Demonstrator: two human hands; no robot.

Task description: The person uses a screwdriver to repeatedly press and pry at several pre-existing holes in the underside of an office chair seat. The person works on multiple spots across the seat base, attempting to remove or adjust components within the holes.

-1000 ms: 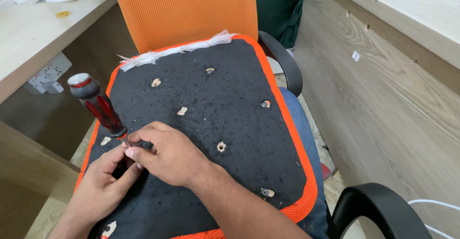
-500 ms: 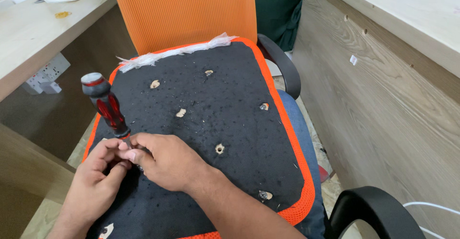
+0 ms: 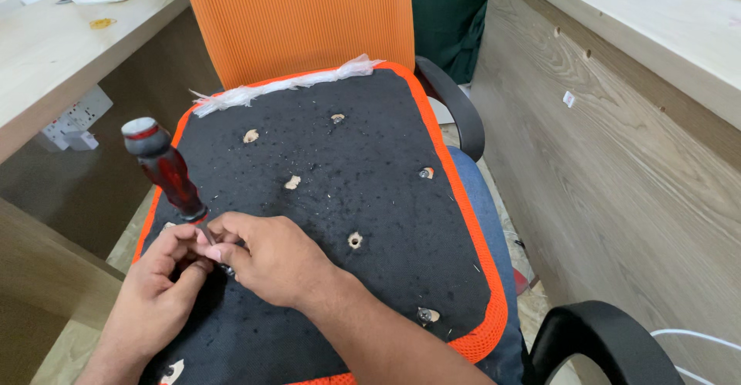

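Upturned chair seat underside (image 3: 324, 200), black fabric, orange edging; plastic wrap (image 3: 285, 86) at rear.

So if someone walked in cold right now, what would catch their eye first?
Probably the red-handled screwdriver, standing tilted at the seat's left edge, with the left hand and right hand pinched around its shaft. Next, the black seat underside, edged in orange and dotted with torn holes, with the orange backrest behind.
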